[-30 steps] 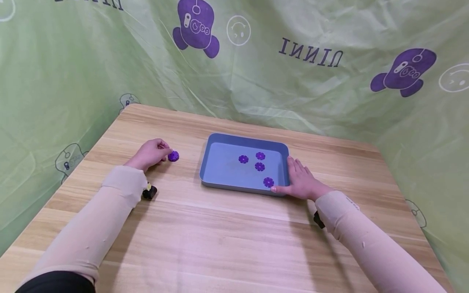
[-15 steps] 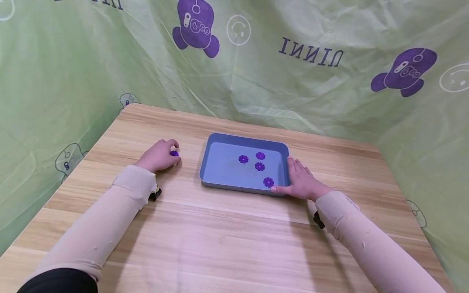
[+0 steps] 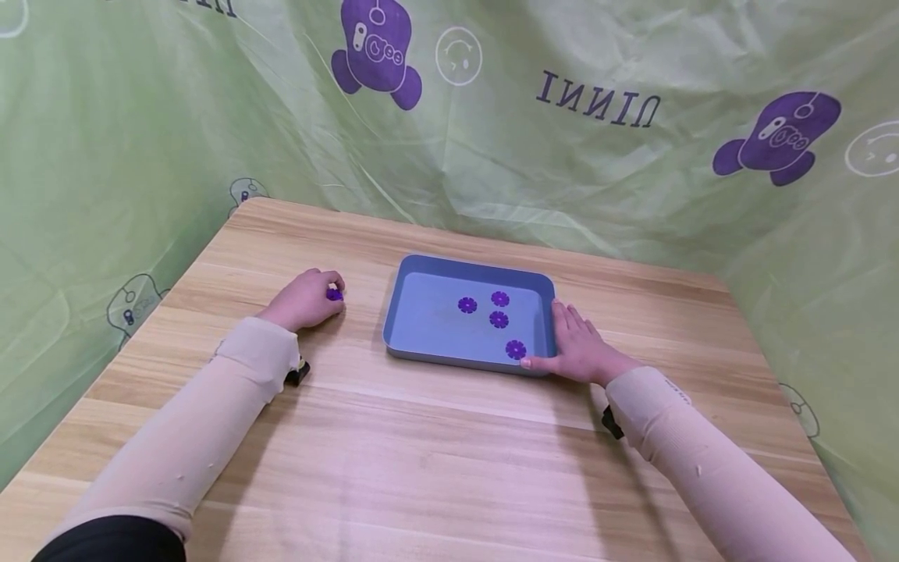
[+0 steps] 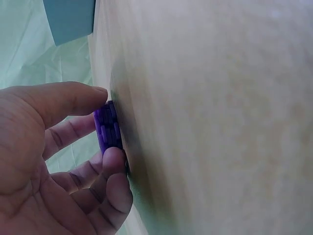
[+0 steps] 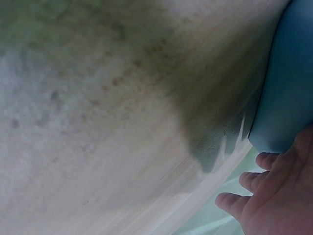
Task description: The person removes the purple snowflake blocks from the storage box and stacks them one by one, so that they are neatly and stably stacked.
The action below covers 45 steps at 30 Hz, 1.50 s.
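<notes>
My left hand (image 3: 302, 300) pinches a small stack of purple notched plastic discs (image 3: 334, 295) at the table's left. In the left wrist view the stacked discs (image 4: 107, 125) sit between the thumb and curled fingers, close against the table surface. My right hand (image 3: 579, 347) rests against the right side of the blue tray (image 3: 421, 355), its fingers fairly straight along the outer wall and its thumb at the front right corner. The right wrist view shows the fingers of that hand (image 5: 276, 196) extended beside the tray wall. Several flower-shaped purple discs (image 3: 499, 319) lie flat and apart inside the tray.
The wooden table (image 3: 421, 453) has rounded far corners. A green printed cloth (image 3: 492, 179) hangs behind it and at both sides. Bare tabletop lies between the left hand and the tray.
My left hand has moved slightly right and its fingers have closed round the purple discs, which barely moved. The right hand, the tray and the discs inside have stayed in place.
</notes>
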Each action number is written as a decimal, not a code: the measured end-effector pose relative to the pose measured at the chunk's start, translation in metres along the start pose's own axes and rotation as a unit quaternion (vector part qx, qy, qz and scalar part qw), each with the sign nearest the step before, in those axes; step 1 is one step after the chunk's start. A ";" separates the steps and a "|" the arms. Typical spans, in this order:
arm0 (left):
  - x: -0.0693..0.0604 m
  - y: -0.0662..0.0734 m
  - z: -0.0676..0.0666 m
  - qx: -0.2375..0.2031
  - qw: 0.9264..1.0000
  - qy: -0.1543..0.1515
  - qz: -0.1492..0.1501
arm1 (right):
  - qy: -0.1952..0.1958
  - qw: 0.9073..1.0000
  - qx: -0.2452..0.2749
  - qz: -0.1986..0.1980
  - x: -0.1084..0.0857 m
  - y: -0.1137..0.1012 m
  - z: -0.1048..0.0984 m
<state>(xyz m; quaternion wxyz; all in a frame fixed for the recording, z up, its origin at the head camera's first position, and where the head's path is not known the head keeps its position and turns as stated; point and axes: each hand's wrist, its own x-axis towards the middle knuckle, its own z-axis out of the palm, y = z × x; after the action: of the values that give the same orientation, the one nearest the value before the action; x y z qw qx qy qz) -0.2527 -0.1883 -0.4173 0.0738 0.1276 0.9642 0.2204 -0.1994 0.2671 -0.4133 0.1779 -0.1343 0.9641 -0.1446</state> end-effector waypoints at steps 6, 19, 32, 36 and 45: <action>0.000 0.000 0.000 0.003 1.000 -0.002 0.000 | -0.001 1.000 0.000 0.002 0.000 0.001 0.000; 0.001 0.001 -0.001 0.006 1.000 -0.005 0.002 | 0.010 1.000 0.008 -0.012 -0.001 -0.001 0.000; -0.002 0.006 -0.001 0.014 1.000 -0.011 -0.025 | 0.009 1.000 0.000 -0.013 -0.001 -0.002 0.000; -0.002 0.007 -0.002 0.013 0.999 -0.017 -0.029 | 0.010 1.000 -0.001 -0.012 -0.001 -0.001 0.001; -0.002 0.008 -0.002 0.017 1.000 -0.012 -0.019 | 0.007 1.000 0.002 -0.009 -0.001 -0.001 0.000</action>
<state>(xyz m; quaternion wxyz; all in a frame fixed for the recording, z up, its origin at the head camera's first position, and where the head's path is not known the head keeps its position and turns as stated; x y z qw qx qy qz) -0.2494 -0.1832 -0.4116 0.0873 0.1127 0.9692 0.2007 -0.1984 0.2661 -0.4126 0.1698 -0.1416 0.9638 -0.1489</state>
